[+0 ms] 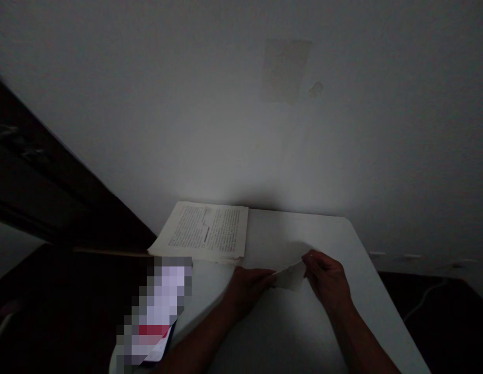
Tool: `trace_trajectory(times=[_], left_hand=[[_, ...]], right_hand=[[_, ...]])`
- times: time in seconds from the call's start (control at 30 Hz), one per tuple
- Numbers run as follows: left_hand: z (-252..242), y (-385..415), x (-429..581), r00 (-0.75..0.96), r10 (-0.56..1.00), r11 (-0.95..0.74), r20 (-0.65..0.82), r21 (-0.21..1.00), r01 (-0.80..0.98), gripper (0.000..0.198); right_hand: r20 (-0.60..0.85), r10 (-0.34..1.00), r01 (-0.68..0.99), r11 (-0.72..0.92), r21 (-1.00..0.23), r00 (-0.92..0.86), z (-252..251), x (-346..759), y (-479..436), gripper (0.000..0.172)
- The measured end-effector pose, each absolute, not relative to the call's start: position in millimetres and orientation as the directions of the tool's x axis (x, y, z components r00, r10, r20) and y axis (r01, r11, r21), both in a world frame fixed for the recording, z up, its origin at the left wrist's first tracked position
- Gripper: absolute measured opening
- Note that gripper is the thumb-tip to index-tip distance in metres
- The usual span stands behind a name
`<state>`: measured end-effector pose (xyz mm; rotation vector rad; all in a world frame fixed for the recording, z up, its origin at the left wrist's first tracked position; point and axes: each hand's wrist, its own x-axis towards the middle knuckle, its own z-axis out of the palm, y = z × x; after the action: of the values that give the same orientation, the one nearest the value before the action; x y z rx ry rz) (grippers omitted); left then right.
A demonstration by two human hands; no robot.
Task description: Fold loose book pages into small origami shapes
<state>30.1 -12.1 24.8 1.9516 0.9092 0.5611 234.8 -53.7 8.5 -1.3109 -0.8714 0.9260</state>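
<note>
A small piece of paper (291, 278) is stretched between my two hands, just above the white table (296, 228). My left hand (249, 285) pinches its left end between thumb and fingers. At the upper right corner, my right hand (327, 275) grips it with closed fingertips. The paper looks folded or tilted, with one edge slanting up to the right; dim light hides any marks on it. Beyond my left hand lies a stack of printed sheets (206, 228), its top page covered in lines of text.
A phone-like device (159, 350) with a lit screen, partly pixelated, lies at the table's left edge. The wall (225, 130) rises directly behind the table. A dark door or frame (62, 171) stands at left. A pale cable (424, 298) runs down at right.
</note>
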Motion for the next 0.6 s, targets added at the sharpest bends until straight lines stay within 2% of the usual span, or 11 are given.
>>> trace_trajectory(times=[0.1, 0.27, 0.33, 0.43, 0.6], left_hand=[[31, -14, 33, 0.604, 0.795, -0.187, -0.055, 0.925, 0.331, 0.035], [28, -15, 36, 0.538, 0.836, -0.069, -0.110, 0.950, 0.303, 0.031], [25, -15, 35, 0.531, 0.842, -0.094, -0.094, 0.944, 0.316, 0.030], [20, -16, 34, 0.497, 0.867, -0.216, 0.026, 0.920, 0.328, 0.027], [12, -17, 37, 0.397, 0.888, -0.360, 0.230, 0.886, 0.292, 0.023]], right_hand=[[0.045, 0.894, -0.013, 0.057, -0.998, 0.445, 11, 233, -55, 0.030], [0.016, 0.874, -0.091, 0.068, -0.993, 0.486, 10, 226, -51, 0.026], [-0.016, 0.875, -0.124, 0.051, -0.991, 0.483, 9, 224, -50, 0.024], [-0.072, 0.875, -0.144, -0.002, -0.990, 0.478, 8, 222, -49, 0.026], [-0.078, 0.918, -0.026, -0.073, -0.997, 0.388, 11, 212, -53, 0.037]])
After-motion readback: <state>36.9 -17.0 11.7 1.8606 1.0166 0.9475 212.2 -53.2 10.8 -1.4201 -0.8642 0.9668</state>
